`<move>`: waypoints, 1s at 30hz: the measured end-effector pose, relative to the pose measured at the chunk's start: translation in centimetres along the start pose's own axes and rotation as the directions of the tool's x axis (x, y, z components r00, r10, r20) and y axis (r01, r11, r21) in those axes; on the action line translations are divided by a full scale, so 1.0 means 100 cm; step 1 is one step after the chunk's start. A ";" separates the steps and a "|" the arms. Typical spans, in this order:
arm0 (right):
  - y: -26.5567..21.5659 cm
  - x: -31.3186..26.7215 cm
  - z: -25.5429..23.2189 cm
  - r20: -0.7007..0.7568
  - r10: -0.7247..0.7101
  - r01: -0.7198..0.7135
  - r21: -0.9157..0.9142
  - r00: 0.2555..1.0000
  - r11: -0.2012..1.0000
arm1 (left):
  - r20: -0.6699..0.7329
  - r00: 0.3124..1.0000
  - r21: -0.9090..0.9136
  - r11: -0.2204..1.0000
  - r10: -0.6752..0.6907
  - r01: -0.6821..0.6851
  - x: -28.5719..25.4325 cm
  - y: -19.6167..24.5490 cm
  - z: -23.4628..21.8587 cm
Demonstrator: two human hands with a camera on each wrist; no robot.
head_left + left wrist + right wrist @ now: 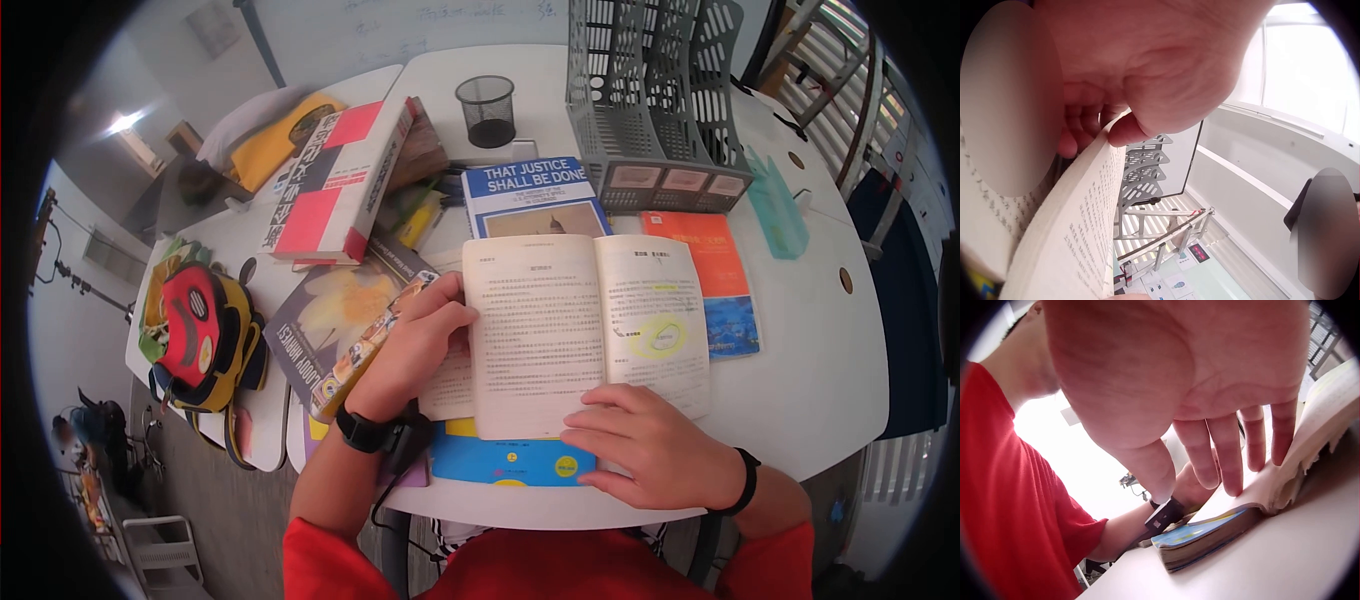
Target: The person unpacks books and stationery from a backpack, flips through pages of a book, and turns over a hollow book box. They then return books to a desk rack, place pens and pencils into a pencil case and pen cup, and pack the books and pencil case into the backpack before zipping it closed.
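Your left grip [408, 348] is clamped on the left side of the open book [540, 340], with the thumb on one side and fingers on the other. Your right grip [655, 450] has straight fingers, a bit apart, with the tips low on the pages by the middle fold. The open book is right in front of you, over part of a blue book [510, 463] near the close side of the desk [815, 400].

To hold it well, pinch softly so the paper does not bend or rip. Press lightly by the fold so the pages lie flat, and let your fingers hide as few words as you can.

Now count. You have one open book and one blue book. Around them you see one white and red book [335, 185], one flower book [325, 300], one Justice book [520, 180] and one orange book [690, 240]. Farther off are one mesh cup [487, 105] and one gray rack [608, 178] with three labels. One bag [195, 330] sits to the left.
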State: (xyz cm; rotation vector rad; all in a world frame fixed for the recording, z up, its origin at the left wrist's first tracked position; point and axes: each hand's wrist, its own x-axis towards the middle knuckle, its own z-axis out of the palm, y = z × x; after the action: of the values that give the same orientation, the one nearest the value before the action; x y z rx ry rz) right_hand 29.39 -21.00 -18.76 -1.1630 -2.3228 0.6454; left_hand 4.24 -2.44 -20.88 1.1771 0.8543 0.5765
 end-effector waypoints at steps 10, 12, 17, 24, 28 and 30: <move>-0.002 0.001 0.000 0.021 -0.016 0.015 0.030 1.000 0.999 | -0.007 1.000 -0.002 1.000 -0.009 0.009 -0.004 0.005 0.004; -0.002 0.000 0.001 0.019 -0.013 0.012 0.026 1.000 1.000 | -0.015 1.000 -0.009 1.000 -0.008 0.008 -0.002 0.003 0.003; -0.002 -0.002 0.001 0.020 -0.009 0.008 0.038 1.000 0.999 | -0.013 1.000 0.005 1.000 0.010 -0.010 -0.001 0.001 0.002; -0.001 -0.003 0.001 0.017 -0.011 0.011 0.038 1.000 0.999 | -0.009 1.000 0.045 0.999 0.017 -0.016 -0.002 0.002 0.003; 0.000 -0.004 0.002 0.021 -0.011 0.010 0.043 1.000 0.999 | -0.021 1.000 0.056 0.998 0.012 -0.011 -0.003 0.003 0.005; 0.000 -0.004 0.001 0.022 -0.006 0.005 0.044 1.000 0.999 | -0.034 0.999 0.043 0.999 0.026 -0.024 -0.003 0.003 0.006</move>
State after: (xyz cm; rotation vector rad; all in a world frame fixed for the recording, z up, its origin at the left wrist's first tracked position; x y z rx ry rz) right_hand 29.53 -21.40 -18.95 -1.1355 -2.3176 0.7069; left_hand 4.61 -2.92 -20.42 1.2215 0.8859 0.6027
